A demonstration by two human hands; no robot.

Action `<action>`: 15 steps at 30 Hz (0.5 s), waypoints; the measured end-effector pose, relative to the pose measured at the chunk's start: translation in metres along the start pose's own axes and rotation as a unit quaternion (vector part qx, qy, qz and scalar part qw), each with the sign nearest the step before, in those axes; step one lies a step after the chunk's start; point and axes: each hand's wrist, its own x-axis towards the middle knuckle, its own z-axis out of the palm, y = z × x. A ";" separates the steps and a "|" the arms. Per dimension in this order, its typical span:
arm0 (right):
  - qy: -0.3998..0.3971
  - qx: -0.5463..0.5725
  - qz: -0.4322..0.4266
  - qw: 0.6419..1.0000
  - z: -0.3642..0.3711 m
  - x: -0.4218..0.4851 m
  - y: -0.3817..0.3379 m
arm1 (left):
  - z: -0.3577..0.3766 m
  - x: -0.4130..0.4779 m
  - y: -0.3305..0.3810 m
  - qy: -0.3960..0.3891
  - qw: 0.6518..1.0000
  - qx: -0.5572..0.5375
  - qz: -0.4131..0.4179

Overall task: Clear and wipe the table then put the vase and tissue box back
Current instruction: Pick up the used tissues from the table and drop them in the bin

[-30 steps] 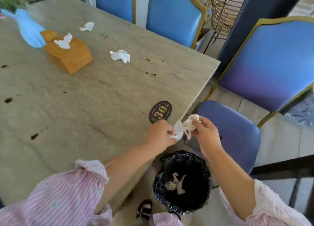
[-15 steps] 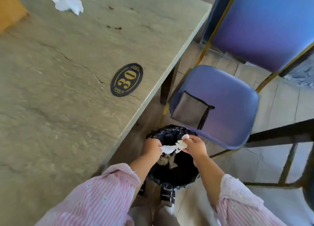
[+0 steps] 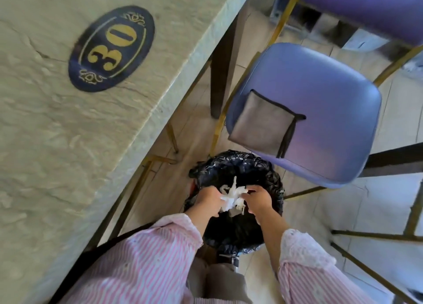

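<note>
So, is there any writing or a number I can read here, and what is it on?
"30": gold numerals on the dark oval plaque, which lies flat on the stone table near its edge.
The gold flourishes above and below the number are ornament, not letters.
No other text can be seen.

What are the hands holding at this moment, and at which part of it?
A wad of crumpled tissue, above the bin. The left hand grips its left end, the right hand its right end.
</note>
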 end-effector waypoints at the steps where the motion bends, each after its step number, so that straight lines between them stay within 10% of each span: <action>1: 0.004 0.006 0.004 1.000 -0.003 -0.004 -0.003 | -0.003 -0.006 0.003 -0.009 1.000 0.003 0.012; 15: 0.096 0.233 -0.288 0.924 -0.104 -0.230 -0.173 | -0.124 -0.244 0.066 0.142 0.959 -0.028 0.244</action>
